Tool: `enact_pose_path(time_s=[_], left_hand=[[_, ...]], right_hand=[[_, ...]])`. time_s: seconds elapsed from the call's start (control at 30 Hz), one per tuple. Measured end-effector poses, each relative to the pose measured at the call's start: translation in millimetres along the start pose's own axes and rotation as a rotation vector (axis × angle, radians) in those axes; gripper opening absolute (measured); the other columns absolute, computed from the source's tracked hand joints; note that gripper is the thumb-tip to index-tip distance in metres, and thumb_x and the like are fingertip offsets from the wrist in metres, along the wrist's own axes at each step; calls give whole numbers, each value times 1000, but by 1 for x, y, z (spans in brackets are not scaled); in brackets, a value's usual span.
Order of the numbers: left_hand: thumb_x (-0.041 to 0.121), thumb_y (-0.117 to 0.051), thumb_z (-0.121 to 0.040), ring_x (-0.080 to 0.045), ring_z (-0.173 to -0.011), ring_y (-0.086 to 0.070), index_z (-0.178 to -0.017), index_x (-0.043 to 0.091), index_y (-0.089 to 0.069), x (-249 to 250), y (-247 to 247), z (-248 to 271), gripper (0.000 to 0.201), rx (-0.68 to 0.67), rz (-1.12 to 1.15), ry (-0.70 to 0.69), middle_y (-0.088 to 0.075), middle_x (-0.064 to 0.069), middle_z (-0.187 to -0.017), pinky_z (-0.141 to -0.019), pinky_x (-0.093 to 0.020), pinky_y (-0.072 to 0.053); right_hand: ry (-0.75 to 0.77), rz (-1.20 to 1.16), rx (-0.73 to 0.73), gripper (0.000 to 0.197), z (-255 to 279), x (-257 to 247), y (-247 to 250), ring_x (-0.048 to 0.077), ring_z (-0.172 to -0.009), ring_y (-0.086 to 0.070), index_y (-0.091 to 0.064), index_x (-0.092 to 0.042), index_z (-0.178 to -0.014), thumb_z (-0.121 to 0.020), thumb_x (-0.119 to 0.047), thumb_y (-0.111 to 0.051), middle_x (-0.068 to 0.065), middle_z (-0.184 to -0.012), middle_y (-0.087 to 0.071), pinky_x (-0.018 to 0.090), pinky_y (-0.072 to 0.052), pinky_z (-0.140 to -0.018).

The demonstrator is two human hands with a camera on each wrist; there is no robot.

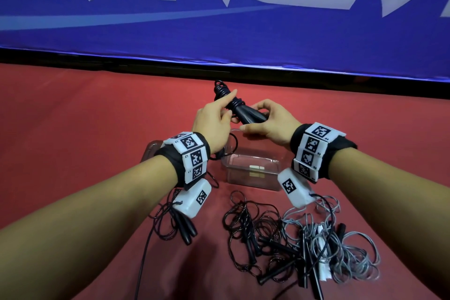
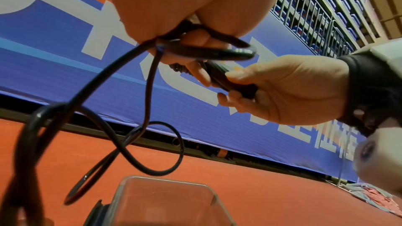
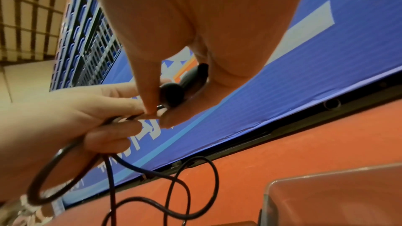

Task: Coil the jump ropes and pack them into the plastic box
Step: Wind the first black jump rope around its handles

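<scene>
Red matting runs up to a blue banner, and above it both hands hold a black jump rope. Its cord is limp and springy, likely to uncoil if released; the paired handles are the stiff, secure part to grasp. Curled around those handles is the right hand, while the left hand pinches the slack cord, wrapping it round them. Directly beneath sits the clear plastic box, seemingly empty. Nearer lie tangled black ropes and grey ropes.
</scene>
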State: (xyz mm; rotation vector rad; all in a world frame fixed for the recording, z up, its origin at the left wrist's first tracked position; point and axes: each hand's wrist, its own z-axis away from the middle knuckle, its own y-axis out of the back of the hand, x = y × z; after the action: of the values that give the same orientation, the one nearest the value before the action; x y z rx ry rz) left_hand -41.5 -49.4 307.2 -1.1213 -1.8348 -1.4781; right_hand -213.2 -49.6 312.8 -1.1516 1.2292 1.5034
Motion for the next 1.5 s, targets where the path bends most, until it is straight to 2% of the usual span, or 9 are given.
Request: enact_pose_path(time_s=[0.17,0.3,0.5,0.83,0.97,1.1,1.27,1.37,1.5], left_hand=[[11,-51,-103,-3,-38,-39,-146,43,-48,-3,0,-2,54,-34,51,10,-61,12,-62,-45,-20,-35],[20,-62,-98,-19,-60,-58,-150,48,-39,-3,2,-3,64,-103,73,-15,-76,-4,-90,-67,-35,-52],[3,-46,-101,-4,-34,-36,-151,43,-40,2,3,-6,64,-113,91,-7,-76,4,-86,-39,-16,-34],[27,-64,-98,-2,-52,-59,-129,39,-62,7,-3,-10,33,96,262,23,-76,1,-73,-56,-21,-39],[25,-58,-102,-10,-62,-70,-133,36,-56,5,0,-6,34,39,240,29,-75,0,-75,-52,-16,-41],[28,-56,-102,-6,-66,-73,-135,35,-56,0,2,-6,33,-15,174,45,-74,6,-82,-57,-13,-49],[28,-59,-100,-2,-62,-70,-119,35,-59,-2,3,-7,20,25,173,20,-73,6,-70,-57,-17,-44],[32,-57,-101,-8,-70,-73,-120,39,-57,-2,5,-7,20,18,194,-1,-75,3,-70,-68,-27,-50],[28,-54,-103,-5,-73,-73,-129,35,-55,-1,6,-4,27,-1,222,-48,-76,2,-84,-71,-26,-52]], right_hand=[[-51,-116,-52,47,7,-1,1,17,-51,-63,-37,-18,-105,-84,-2,-76,5,-78,-74,27,-57,-52],[25,-15,-2,45,5,-2,2,16,-50,-58,-42,-13,-115,-86,-5,-75,8,-82,-65,27,-53,-50],[124,175,82,44,3,1,9,23,-58,-64,-55,-17,-121,-85,-12,-79,7,-98,-65,34,-57,-57],[296,572,247,51,3,4,-2,16,-70,-72,-56,-26,-127,-82,-24,-79,-1,-102,-72,34,-60,-74],[362,772,262,55,6,9,-4,30,-98,-69,-51,-27,-133,-84,-26,-75,3,-110,-73,32,-53,-85],[401,913,233,54,7,13,-6,34,-97,-68,-48,-30,-133,-85,-23,-72,3,-108,-73,38,-54,-80],[149,339,82,26,6,-6,-5,20,-73,-68,-63,-23,-116,-94,-38,-66,8,-95,-70,36,-56,-76],[-187,-186,-7,42,10,-21,-6,21,-58,-67,-65,-14,-111,-101,-51,-46,17,-83,-68,33,-60,-63],[-247,-428,-64,37,11,-23,-2,12,-58,-65,-65,-12,-110,-99,-45,-53,7,-74,-63,25,-59,-57]])
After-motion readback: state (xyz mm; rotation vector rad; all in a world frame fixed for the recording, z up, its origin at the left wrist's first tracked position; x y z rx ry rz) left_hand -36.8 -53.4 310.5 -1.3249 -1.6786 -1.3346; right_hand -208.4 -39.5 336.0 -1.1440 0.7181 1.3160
